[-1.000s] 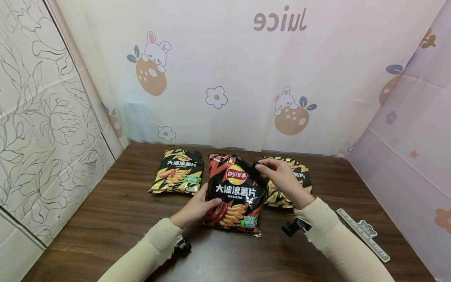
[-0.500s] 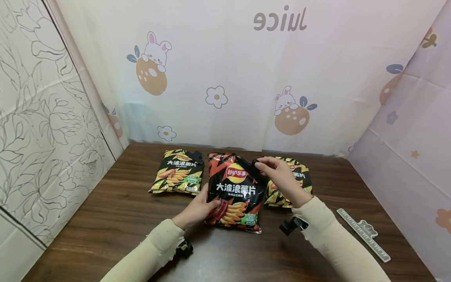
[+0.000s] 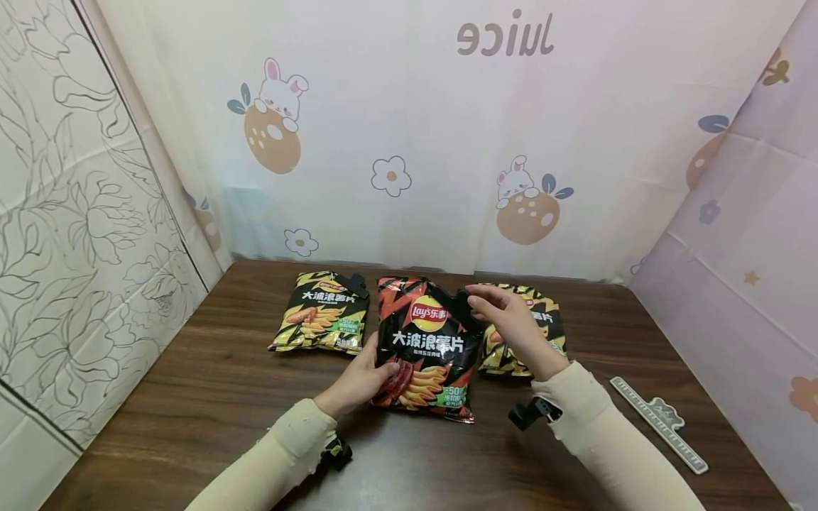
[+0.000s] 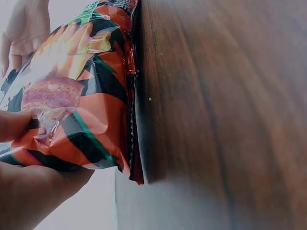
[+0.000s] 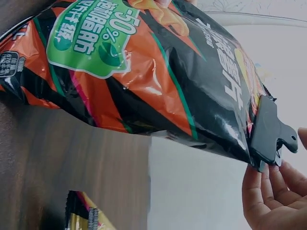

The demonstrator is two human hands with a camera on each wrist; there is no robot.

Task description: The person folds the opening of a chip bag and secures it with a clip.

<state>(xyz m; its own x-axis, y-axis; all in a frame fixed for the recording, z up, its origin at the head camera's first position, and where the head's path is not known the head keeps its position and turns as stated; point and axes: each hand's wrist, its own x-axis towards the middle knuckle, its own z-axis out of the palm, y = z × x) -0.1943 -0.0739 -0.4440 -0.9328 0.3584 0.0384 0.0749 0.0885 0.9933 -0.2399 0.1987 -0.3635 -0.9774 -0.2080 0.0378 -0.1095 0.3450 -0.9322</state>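
My left hand grips the red-and-black chip bag by its lower left side, thumb on the front, fingers behind. In the left wrist view the bag stands tilted, its end close to the wooden surface. A black clip sits across the bag's upper right corner in the right wrist view. Beside it is my right hand, fingertips against the clip's underside and thumb apart from its handle. From the head view, my right hand partly covers a yellow-and-black bag behind.
Another yellow-and-black bag lies at the back left, with a black clip on its upper right corner. A long pale clip rests on the right of the brown table. Patterned curtains hang behind the table.
The red bag's lower end has risen slightly. My right thumb and forefinger have loosened from the clip, which stays on the bag. My left hand keeps its grip.
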